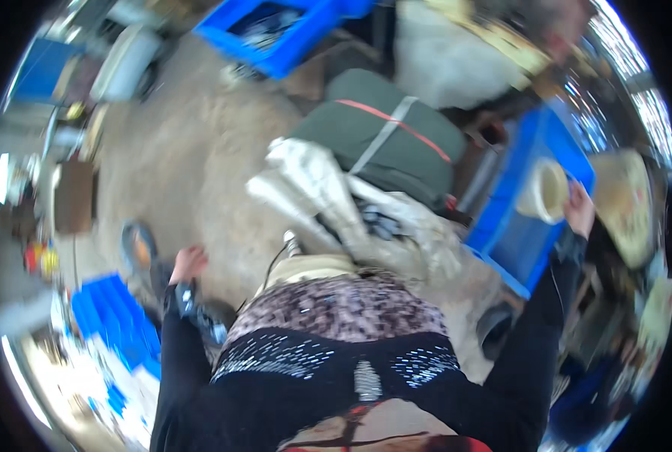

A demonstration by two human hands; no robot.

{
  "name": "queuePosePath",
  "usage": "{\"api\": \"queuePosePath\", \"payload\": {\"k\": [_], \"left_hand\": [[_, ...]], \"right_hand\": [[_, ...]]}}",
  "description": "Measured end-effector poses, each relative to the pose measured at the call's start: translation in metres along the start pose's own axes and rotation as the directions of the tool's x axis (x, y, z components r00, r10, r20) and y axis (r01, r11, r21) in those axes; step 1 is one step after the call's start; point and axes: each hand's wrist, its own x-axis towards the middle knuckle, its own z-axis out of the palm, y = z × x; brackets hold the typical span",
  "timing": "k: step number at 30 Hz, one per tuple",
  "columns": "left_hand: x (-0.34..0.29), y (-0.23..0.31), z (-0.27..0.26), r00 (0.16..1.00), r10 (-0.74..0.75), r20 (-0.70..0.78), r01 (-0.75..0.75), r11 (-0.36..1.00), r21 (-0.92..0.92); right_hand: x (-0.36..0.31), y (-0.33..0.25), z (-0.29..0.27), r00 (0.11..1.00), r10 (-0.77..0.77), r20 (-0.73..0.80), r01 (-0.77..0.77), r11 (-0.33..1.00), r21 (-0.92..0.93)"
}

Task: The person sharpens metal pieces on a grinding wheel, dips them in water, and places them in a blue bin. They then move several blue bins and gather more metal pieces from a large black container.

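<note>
My right hand is closed at the rim of a small cream-coloured tub, which is tilted over a long blue plastic crate on my right. What the tub contains, I cannot make out. My left hand hangs low at my left side, apart from any object, and its fingers are smeared by motion. In front of me lies a white sack with its mouth spread, and dark small pieces show inside it.
Beyond the sack sits a dark green cushioned block with red and grey straps. Another blue crate stands farther off. Bare concrete floor stretches ahead to the left. Blue bins are at my left, and a cream container lies far right.
</note>
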Motion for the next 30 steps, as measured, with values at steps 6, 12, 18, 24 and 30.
{"api": "queuePosePath", "payload": {"k": [6,12,18,24,30], "left_hand": [[-0.003,0.050,-0.001,0.383,-0.743,0.549,0.698,-0.157,-0.699],[-0.051,0.051,0.012,0.301,-0.788,0.537,0.698,-0.202,-0.687],[-0.144,0.032,0.062,0.160,-0.790,0.592,0.657,-0.362,-0.662],[-0.249,0.020,0.128,-0.048,-0.786,0.616,0.394,-0.581,-0.712],[-0.335,0.084,0.217,-0.292,-0.775,0.561,0.393,-0.632,-0.668]], "right_hand": [[0.032,0.057,-0.040,0.761,0.629,0.156,-0.536,0.476,0.697],[0.030,-0.012,-0.035,0.686,0.416,0.597,-0.718,0.520,0.463],[0.040,-0.222,0.009,0.906,0.421,-0.040,-0.312,0.731,0.607],[-0.021,-0.452,0.235,0.719,-0.511,0.471,0.363,0.854,0.373],[-0.192,-0.589,0.614,0.137,-0.241,0.961,-0.554,0.785,0.276]]}}
